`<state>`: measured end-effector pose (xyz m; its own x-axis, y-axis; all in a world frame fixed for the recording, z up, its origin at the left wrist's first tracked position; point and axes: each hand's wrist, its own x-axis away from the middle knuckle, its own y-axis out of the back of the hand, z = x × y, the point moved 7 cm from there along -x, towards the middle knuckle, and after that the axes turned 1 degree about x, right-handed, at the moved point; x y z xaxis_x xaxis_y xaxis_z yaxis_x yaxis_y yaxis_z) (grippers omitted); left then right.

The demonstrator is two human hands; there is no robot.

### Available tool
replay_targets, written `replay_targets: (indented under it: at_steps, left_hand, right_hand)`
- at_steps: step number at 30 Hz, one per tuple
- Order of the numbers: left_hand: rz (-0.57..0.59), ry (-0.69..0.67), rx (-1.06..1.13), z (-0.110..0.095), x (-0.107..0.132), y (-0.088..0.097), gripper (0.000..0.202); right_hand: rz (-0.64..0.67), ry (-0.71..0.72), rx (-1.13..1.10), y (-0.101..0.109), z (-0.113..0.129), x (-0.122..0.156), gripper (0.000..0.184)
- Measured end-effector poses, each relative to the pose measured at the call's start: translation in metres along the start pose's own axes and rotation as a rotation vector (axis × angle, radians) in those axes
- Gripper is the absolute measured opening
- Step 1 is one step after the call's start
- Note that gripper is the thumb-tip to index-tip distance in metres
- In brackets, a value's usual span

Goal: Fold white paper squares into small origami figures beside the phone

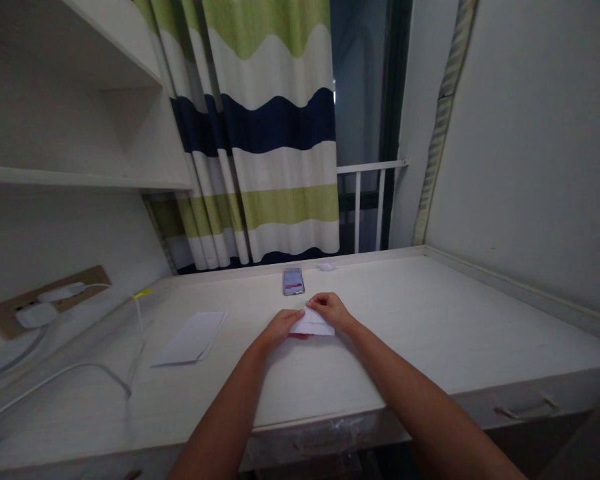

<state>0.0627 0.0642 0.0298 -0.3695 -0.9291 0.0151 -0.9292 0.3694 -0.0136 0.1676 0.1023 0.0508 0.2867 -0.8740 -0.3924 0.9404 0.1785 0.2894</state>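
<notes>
Over the middle of the white desk, a small folded white paper (312, 325) is held between both hands. My left hand (281, 327) grips its left side, thumb on top. My right hand (330, 308) pinches the top edge with thumb and fingers. Something red (300, 336) shows under the paper's lower left edge; what it is I cannot tell. Just beyond the hands lies a phone (293, 281) with its screen lit. To the left, a few flat white sheets of paper (193, 338) lie on the desk.
The white desk (430, 320) meets a raised rim at the back and right. A crumpled white scrap (327, 267) sits near the phone. Chargers (36, 313) and white cables (80, 367) run along the left side under a shelf (80, 176). A striped curtain (285, 167) hangs behind.
</notes>
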Motion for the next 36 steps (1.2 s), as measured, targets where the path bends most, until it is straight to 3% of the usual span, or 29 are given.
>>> replay_targets:
  at_steps: [11,21,26,31,36]
  left_hand:
    - [-0.034,0.035,0.094,0.002,-0.001,0.005,0.036]
    - [-0.057,0.066,-0.006,0.004,0.0,0.009,0.044]
    - [-0.09,0.03,-0.052,0.0,-0.001,0.007,0.04]
    - [-0.096,-0.064,-0.251,-0.006,-0.001,0.005,0.031]
    - [-0.159,-0.066,-0.263,-0.004,-0.004,0.016,0.029]
  right_hand:
    - [-0.056,-0.038,0.021,0.014,0.002,0.0,0.029]
    - [-0.058,-0.036,0.031,0.016,0.004,-0.001,0.031]
    - [-0.019,-0.011,0.031,0.006,0.003,0.001,0.031]
    - [0.018,0.003,0.04,-0.008,-0.001,0.003,0.028]
    - [0.04,0.018,-0.051,-0.011,0.001,0.003,0.028]
